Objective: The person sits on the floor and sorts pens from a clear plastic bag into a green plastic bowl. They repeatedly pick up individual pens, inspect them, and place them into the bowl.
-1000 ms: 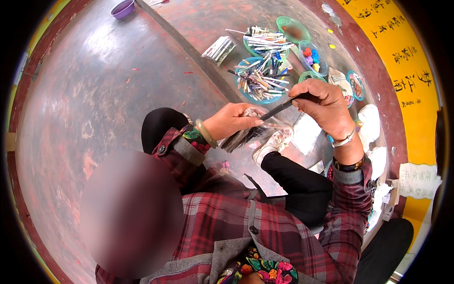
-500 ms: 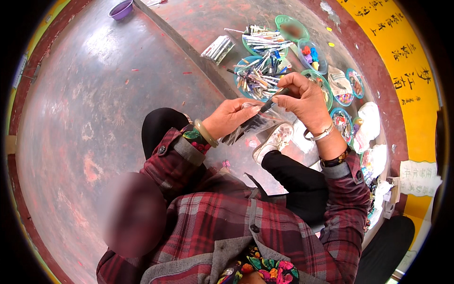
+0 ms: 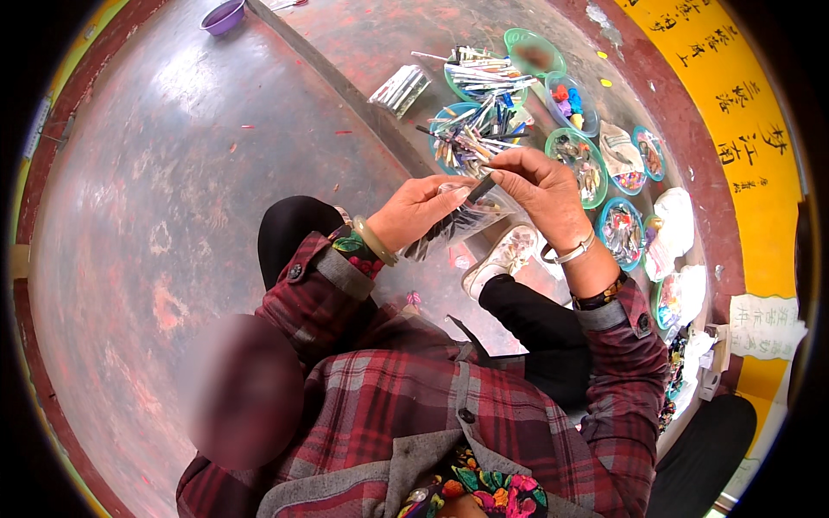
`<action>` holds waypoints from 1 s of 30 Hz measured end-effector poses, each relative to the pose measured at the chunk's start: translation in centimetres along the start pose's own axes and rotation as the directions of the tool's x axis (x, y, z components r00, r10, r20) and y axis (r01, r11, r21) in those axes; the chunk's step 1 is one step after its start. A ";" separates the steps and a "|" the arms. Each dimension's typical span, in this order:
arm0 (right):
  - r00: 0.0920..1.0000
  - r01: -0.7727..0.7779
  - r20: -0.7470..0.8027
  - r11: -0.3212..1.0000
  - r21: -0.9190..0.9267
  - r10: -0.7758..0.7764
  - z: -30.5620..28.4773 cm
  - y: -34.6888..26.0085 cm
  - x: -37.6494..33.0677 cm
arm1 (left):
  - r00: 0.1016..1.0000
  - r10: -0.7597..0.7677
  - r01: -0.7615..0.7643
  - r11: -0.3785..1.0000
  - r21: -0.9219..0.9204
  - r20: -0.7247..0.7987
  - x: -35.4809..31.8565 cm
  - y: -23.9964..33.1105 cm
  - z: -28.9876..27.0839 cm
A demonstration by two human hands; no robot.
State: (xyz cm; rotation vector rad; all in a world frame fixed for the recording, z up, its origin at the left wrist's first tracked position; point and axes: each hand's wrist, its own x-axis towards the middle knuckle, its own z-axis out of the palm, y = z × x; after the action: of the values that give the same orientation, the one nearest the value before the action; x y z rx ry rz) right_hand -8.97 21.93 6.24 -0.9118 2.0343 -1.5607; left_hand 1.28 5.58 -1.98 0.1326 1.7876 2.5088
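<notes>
Head view. Both my hands up in front of me, close together, over the floor [image 3: 173,216]: hard, worn, grey with reddish stains. Left hand [image 3: 408,216] grips a thin, clear plastic bag [image 3: 479,217], soft and creased, catching the light. Thumb lies along its upper part; the other fingers are mostly out of sight, so I cannot tell how far they close round it. Several slim dark lengths [image 3: 437,231] show through the film.

Right hand [image 3: 557,203] is at the bag's upper side, thumb and forefinger drawn together in a pinch on the top end of a black stick [image 3: 480,190], straight, slim, smooth-looking. It slants down and left toward my left thumb, its lower end at the bag; whether that end lies inside the film I cannot tell.

A smooth, pale greenish bangle [image 3: 373,239], round in section, on the left wrist; a thin silvery one [image 3: 575,250] on the right. Plaid sleeves, grey cuffs. Below the bag, a white shoe [image 3: 508,256].

Ahead, a blue basin [image 3: 435,147] heaped with pens at all angles; just beyond, a green basin [image 3: 447,79] of mostly white pens. Beside them, a clear-wrapped bundle of white pens [image 3: 400,90]. Right of my hand, another green basin [image 3: 566,132] of small mixed bits, then a round blue one. Far off, upper left, a purple bowl [image 3: 223,17].
</notes>
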 end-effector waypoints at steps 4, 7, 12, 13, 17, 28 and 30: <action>0.999 0.031 -0.003 0.999 -0.021 -0.032 -0.1 0.0 0.0 | 1.000 0.012 -0.012 1.000 0.002 0.018 -0.1 0.1 -0.1; 0.996 0.090 0.029 0.992 -0.085 -0.088 -0.1 0.0 -0.1 | 1.000 0.008 -0.008 1.000 0.002 0.021 -0.1 0.3 -0.1; 0.996 -0.079 0.032 0.979 -0.189 0.087 0.2 0.1 0.0 | 0.999 0.035 -0.035 0.997 0.075 0.002 -0.4 0.5 -0.1; 0.992 -0.114 0.028 0.958 -0.262 0.125 0.3 0.0 0.0 | 1.000 0.015 -0.016 0.998 0.062 0.009 -0.5 0.8 -0.1; 0.991 -0.097 0.071 0.982 -0.160 0.110 1.0 0.9 -0.3 | 0.999 0.041 -0.043 0.997 0.065 0.025 -0.3 1.1 0.2; 0.933 0.349 0.129 0.758 -0.551 -0.336 2.6 0.2 -0.7 | 0.995 0.079 -0.083 0.994 -0.064 -0.062 -0.1 0.0 -0.9; 0.929 0.361 0.142 0.749 -0.555 -0.342 2.7 0.1 -0.7 | 0.995 0.083 -0.089 0.991 -0.104 -0.060 -0.2 -0.1 -1.1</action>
State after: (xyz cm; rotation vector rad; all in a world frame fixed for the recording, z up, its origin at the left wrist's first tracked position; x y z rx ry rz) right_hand -6.65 20.57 5.33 -1.6158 2.4687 -1.0639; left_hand 1.38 4.59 -2.40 0.1390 1.6981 2.6867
